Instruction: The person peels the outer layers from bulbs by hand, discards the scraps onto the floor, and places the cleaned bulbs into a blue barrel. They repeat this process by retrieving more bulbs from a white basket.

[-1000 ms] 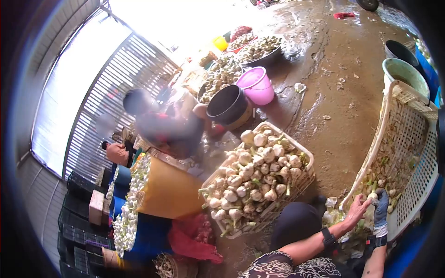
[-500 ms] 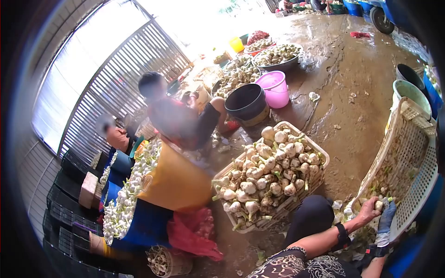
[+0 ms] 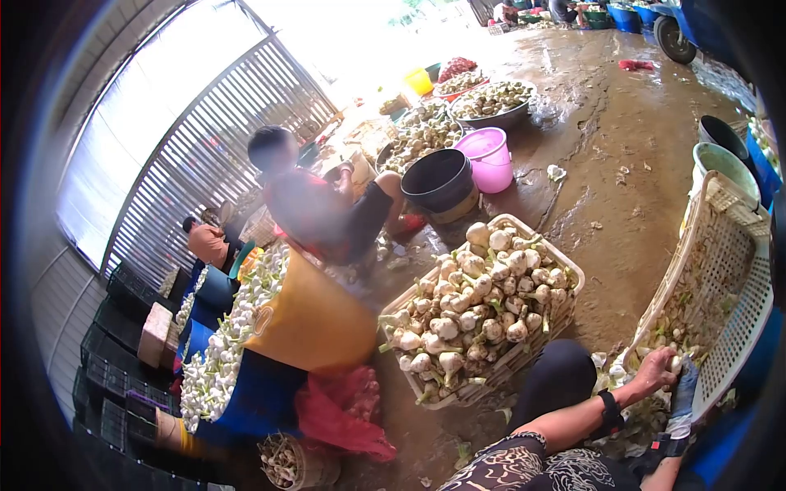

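Observation:
My left hand (image 3: 655,372), bare and with a black band at the wrist, is closed around a pale garlic bulb (image 3: 675,363), mostly hidden by the fingers. Close against it is my right hand (image 3: 685,383), in a blue glove or wrap; its fingers look closed, but what they hold is hidden. Both hands are over the near end of a tilted cream plastic crate (image 3: 667,286) with peelings and bits inside. To their left, a second cream crate (image 3: 577,277) is heaped with dirty, trimmed garlic bulbs (image 3: 479,299).
A person (image 3: 307,204) sits beyond the full crate, near a black tub (image 3: 438,182) and a pink bucket (image 3: 485,157). At left are a yellow sheet (image 3: 311,315), piled white garlic (image 3: 217,376), a red net bag (image 3: 340,413) and a small basket (image 3: 307,466). The floor (image 3: 606,180) is wet.
My hands have shifted slightly and the bulb is more covered by my fingers. The seated person's arm has moved a little. A person farther back has turned or lowered their head.

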A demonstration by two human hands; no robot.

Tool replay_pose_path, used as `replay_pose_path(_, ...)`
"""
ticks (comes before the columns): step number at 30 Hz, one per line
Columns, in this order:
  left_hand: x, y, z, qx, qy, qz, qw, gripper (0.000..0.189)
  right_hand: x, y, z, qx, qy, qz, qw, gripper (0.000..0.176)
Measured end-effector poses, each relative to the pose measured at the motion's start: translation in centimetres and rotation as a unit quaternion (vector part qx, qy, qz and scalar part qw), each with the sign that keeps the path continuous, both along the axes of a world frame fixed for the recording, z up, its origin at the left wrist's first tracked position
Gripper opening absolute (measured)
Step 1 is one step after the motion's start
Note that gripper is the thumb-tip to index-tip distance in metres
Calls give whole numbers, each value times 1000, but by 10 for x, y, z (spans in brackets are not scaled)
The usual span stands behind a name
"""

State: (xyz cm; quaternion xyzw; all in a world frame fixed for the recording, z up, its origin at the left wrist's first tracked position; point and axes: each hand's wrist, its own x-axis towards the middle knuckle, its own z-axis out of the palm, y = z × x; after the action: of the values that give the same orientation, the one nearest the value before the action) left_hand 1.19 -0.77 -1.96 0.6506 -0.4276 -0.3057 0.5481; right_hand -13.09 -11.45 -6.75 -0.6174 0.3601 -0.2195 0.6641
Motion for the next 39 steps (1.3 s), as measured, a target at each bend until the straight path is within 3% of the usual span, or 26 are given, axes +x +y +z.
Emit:
replay_pose_path(1, -2, 0, 0, -28, 2, 4, 1000, 51, 3, -2, -14, 81, -99, -14, 992, 28)
replay_pose_path(2, -7, -1, -1, -67, -17, 22, 997, 49, 6, -2, -28, 86, -98, -9, 991, 28)
replay_pose_path(4, -6, 1, 8, -28, 37, 26, 999, 46, 5, -11, -56, 7, -113, -29, 993, 29)
replay_pose_path(6, -6, -1, 0, -38, 63, 44, 996, 44, 1, -24, -69, 43, -107, 13, 993, 27)
replay_pose_path(8, -1, -1, -1, -50, 87, 61, 993, 41, -1, -26, -78, -9, -61, -25, 998, 26)
replay_pose_path(10, 8, 0, 6, -32, 332, 1, 943, 36, 2, -15, -57, 11, -63, -9, 998, 26)
replay_pose_path(12, 8, 1, 4, -67, 320, 28, 945, 31, 8, -9, -51, 34, -64, 8, 997, 25)
replay_pose_path(14, 15, -2, 1, -67, 272, 22, 960, 30, 14, -12, -60, 78, -176, -46, 980, 25)
replay_pose_path(15, 19, -2, -2, -50, 264, 6, 963, 27, 17, -9, -70, -244, -48, -93, 964, 22)
replay_pose_path(16, 20, -2, -4, -50, 265, 9, 963, 27, 8, -16, -71, -243, -47, -90, 965, 22)
replay_pose_path(18, 22, -2, -8, -43, 485, 36, 873, 25, 5, -13, -15, 5, -50, 65, 997, 20)
replay_pose_path(19, 26, -2, -13, -21, 481, 42, 876, 24, -8, -32, -50, -132, 53, 81, 987, 24)
replay_pose_path(20, 28, -1, -10, -22, 481, 42, 875, 24, -3, -30, -44, -132, 53, 81, 986, 24)
replay_pose_path(22, 31, 5, 0, 10, 428, 24, 904, 26, 28, 2, 8, -118, -87, 93, 985, 29)
replay_pose_path(23, 27, 2, -6, 10, 428, 22, 903, 26, 43, 27, 27, -110, -134, 4, 985, 28)
replay_pose_path(25, 14, -3, -14, -52, 274, 44, 959, 35, 41, 20, -5, -88, -162, -16, 983, 28)
replay_pose_path(26, 11, -4, -18, -51, 276, 36, 959, 35, 33, 13, -19, -69, -192, -35, 978, 28)
replay_pose_path(27, 8, -2, -19, -52, 184, 62, 980, 39, 31, 16, -7, -225, -88, -34, 970, 27)
replay_pose_path(28, 4, 1, -16, -53, 90, 85, 991, 43, 36, 28, 9, -163, -115, -56, 978, 24)
replay_pose_path(29, 10, 10, 9, -5, 166, 44, 985, 44, 35, 31, 14, -147, -110, -62, 981, 24)
replay_pose_path(32, 8, 6, 3, 10, 355, -4, 935, 41, 21, 26, -1, -90, -152, -66, 982, 26)
replay_pose_path(33, 6, 4, 1, -39, 442, -36, 896, 44, 20, 27, -3, -68, -186, -87, 976, 25)
replay_pose_path(34, 4, 7, -2, 2, 467, -46, 883, 46, 18, 26, -5, -46, -218, -105, 969, 24)
replay_pose_path(36, 2, 9, 9, 41, 427, -50, 902, 49, 12, 27, 10, -104, -159, -79, 979, 22)
replay_pose_path(38, -5, 4, 14, 91, 424, -59, 899, 40, -2, 13, -22, -142, -114, -98, 978, 21)
replay_pose_path(39, -17, -1, 6, 4, 300, 1, 954, 36, -1, 17, -13, -163, -112, -94, 976, 18)
